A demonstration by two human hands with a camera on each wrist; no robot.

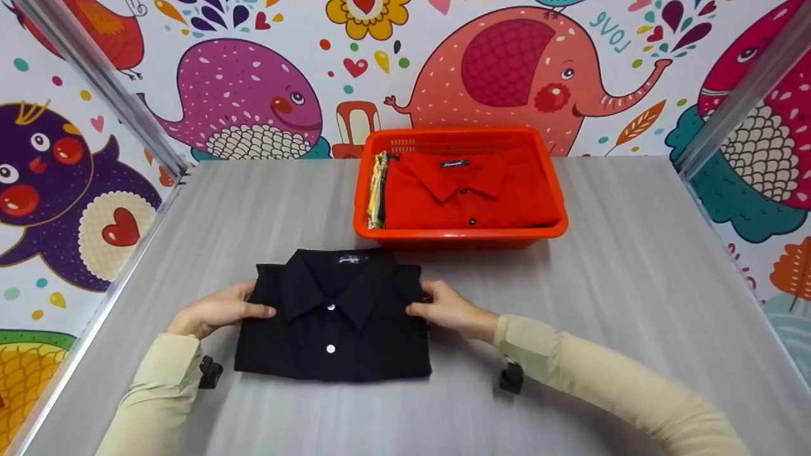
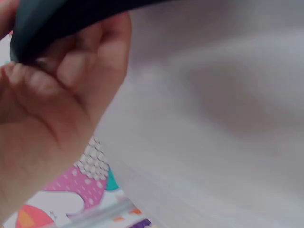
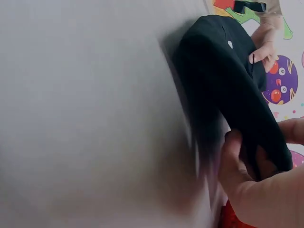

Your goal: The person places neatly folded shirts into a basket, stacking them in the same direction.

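Note:
A folded black shirt (image 1: 367,354) with a collar and white buttons is held between both hands, collar toward the far side. My left hand (image 1: 218,309) grips its left edge, thumb on top and fingers beneath; the left wrist view shows the curled fingers under the dark cloth (image 2: 71,16). At the opposite edge my right hand (image 1: 453,310) pinches the shirt the same way. In the right wrist view the shirt (image 3: 223,71) appears lifted off the table, with a shadow below it.
Behind the shirt stands an orange-red basket (image 1: 462,234) holding a folded red shirt (image 1: 412,202) and a yellow-and-black patterned cloth (image 1: 377,190) on its left side. The grey table (image 1: 621,266) runs back to a wall with cartoon animals. Metal posts (image 1: 735,107) stand at both sides.

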